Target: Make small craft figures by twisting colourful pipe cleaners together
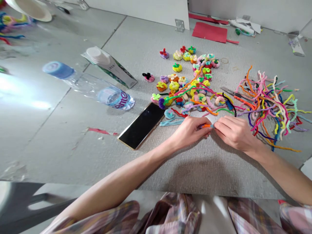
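My left hand [190, 131] and my right hand [232, 131] meet on the grey table [195, 169], both pinching a small orange pipe-cleaner piece [207, 125] between their fingertips. Just beyond the hands lies a heap of small pipe-cleaner flowers [190, 78] in many colours. A loose tangle of pipe cleaners [270, 104] spreads to the right of my right hand. Light blue pipe cleaners [170, 122] lie by my left hand.
A black phone [142, 125] lies left of my left hand. A water bottle [90, 86] and a green-white carton [109, 66] lie further left. A utility knife [237, 96] rests by the tangle. Red paper [209, 32] sits at the back.
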Demonstrator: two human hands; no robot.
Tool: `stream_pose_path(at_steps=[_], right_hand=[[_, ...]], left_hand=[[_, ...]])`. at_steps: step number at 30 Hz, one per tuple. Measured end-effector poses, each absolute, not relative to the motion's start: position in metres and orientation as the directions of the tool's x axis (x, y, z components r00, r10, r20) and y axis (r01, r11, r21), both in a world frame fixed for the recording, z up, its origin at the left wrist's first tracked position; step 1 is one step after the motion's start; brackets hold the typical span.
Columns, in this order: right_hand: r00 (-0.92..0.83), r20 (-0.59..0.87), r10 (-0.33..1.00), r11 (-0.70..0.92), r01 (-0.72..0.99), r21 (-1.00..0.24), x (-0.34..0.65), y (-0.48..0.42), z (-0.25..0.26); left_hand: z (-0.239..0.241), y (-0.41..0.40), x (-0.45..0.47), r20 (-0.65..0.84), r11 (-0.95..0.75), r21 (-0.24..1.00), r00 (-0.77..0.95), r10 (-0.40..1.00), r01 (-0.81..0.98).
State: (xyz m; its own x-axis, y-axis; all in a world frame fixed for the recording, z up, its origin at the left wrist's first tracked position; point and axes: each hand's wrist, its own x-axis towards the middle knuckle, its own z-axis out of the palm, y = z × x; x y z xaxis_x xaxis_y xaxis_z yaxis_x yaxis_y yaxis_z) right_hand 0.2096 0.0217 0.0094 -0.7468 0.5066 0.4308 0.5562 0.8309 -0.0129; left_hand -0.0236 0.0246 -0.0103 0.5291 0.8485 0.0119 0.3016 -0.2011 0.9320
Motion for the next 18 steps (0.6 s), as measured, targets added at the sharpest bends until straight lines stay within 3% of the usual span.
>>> stream_pose_path(at_steps=[10, 15, 18], right_hand=[[-0.728, 0.400, 0.558, 0.815, 0.571, -0.097, 0.211, 0.019, 0.005], [-0.643, 0.293, 0.707, 0.682, 0.512, -0.521, 0.210, 0.026, 0.011], [-0.636, 0.187, 0.748, 0.574, 0.480, -0.663, 0.210, 0.030, 0.018]], left_hand=[[-0.011, 0.025, -0.024, 0.045, -0.302, 0.870, 0.546, 0.837, 0.391], [-0.020, 0.025, -0.028, 0.289, -0.565, 0.715, 0.561, 0.776, 0.412], [-0.024, 0.024, -0.029, 0.413, -0.716, 0.550, 0.605, 0.681, 0.431]])
